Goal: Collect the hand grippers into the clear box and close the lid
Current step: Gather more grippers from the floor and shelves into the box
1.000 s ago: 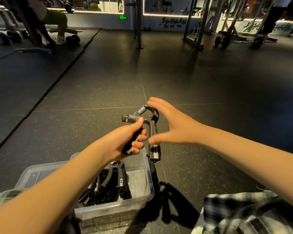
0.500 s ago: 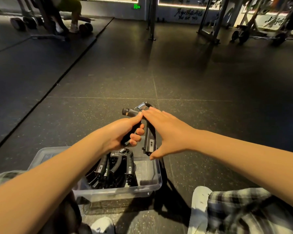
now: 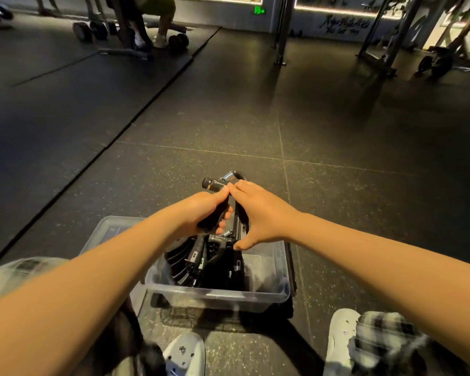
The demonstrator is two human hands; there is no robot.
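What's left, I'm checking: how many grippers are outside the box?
1: the hand gripper in the left hand, right hand on it, by the clear box; arms may hide others.

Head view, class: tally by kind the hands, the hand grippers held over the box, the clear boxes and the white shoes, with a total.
Hands: 2 (left hand, right hand)
Held hand gripper: 1
Clear box: 1
White shoes: 2
Total: 6
The piled grippers inside the box are too tangled to count.
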